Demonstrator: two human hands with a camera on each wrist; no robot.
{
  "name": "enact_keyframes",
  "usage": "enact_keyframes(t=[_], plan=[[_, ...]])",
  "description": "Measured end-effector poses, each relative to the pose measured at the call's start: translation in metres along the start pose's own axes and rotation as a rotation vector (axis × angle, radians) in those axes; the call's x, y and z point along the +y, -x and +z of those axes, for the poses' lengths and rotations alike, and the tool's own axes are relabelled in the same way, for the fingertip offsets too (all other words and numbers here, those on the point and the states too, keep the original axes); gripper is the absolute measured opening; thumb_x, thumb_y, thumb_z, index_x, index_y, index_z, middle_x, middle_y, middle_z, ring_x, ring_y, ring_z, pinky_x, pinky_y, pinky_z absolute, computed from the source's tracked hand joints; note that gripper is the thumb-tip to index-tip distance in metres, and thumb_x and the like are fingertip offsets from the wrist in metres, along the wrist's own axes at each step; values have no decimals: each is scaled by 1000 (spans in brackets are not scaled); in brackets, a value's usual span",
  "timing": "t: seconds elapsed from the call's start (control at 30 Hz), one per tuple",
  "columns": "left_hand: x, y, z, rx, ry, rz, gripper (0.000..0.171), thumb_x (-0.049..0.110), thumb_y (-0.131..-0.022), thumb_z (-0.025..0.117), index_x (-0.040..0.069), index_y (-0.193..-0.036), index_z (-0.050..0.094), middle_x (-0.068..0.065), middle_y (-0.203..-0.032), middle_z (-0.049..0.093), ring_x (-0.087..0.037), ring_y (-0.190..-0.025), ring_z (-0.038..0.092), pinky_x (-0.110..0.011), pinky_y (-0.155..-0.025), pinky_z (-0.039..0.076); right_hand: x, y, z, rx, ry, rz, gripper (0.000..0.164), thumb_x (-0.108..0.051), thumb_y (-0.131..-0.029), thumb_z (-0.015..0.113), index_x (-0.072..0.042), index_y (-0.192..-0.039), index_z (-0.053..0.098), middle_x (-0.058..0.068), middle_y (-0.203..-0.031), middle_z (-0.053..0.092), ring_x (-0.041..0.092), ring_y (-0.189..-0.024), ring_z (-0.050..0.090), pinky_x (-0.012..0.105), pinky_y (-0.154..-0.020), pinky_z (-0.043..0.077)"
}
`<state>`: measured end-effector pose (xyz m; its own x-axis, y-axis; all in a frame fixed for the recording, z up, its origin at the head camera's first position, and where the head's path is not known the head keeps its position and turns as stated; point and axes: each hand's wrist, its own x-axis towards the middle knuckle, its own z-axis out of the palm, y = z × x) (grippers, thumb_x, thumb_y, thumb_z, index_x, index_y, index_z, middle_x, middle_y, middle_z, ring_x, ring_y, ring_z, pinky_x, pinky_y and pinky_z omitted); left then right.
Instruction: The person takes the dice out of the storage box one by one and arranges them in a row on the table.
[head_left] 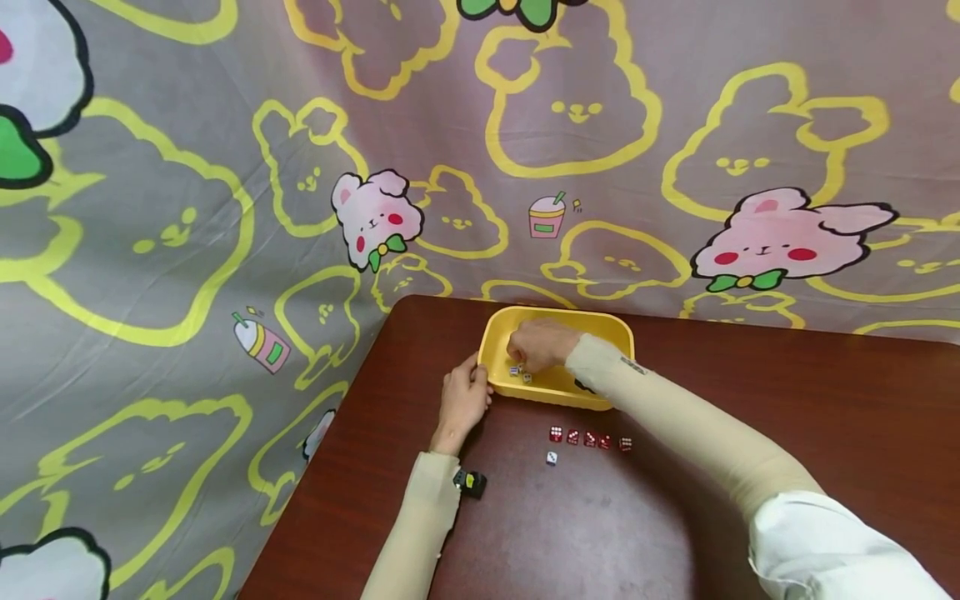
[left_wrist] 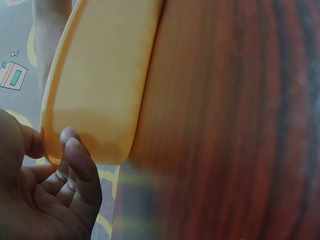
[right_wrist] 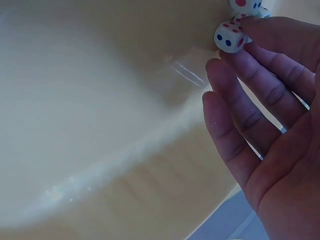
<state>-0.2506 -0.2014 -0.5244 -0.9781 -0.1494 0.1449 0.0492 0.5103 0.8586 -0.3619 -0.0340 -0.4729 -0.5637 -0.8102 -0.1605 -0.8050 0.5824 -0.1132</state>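
Left hand [head_left: 463, 398] grips yellow tray's [head_left: 540, 396] left end; right hand [head_left: 546, 344] inside, thumb and fingers narrow at the white dice [right_wrist: 230, 37] there, can't tell if pinched. Likely picking-out step; next calls for securing one die cleanly.

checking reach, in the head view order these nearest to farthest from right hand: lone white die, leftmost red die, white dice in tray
1. White dice, inside yellow tray
2. Leftmost red die, outside tray
3. Lone white die, nearer the camera
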Motion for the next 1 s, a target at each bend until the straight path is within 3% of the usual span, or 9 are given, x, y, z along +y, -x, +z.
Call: enact_keyframes(t=[0.23,0.63,1.0], plan=[[2,-1,-1,-3,-6,9,40,19,-100,43,11,-138,54,-6,-66,66,-13,-47,58,-30,-43,51,0,-1,3,9,14,-10,19,-11,-73,70,-23,-64,58,-10,-61,49,10,-56,42,24,-49,31],[1,-1,0,3,-19,5,40,18,-100,43,11,-137,56,-5,-65,66,-12,-47,58,-30,-43,51,1,-2,7,17,8,-12,12,-12,-72,71,-23,-73,66,-11,-68,58,10,-61,48,23,-51,36],[1,0,-1,-1,-16,7,39,19,-100,43,12,-136,56,-4,-65,66,-12,-47,59,-30,-43,51,1,1,5,34,-24,-9,13,-12,-73,70,-23,-70,65,-10,-67,58,9,-59,49,23,-51,36]])
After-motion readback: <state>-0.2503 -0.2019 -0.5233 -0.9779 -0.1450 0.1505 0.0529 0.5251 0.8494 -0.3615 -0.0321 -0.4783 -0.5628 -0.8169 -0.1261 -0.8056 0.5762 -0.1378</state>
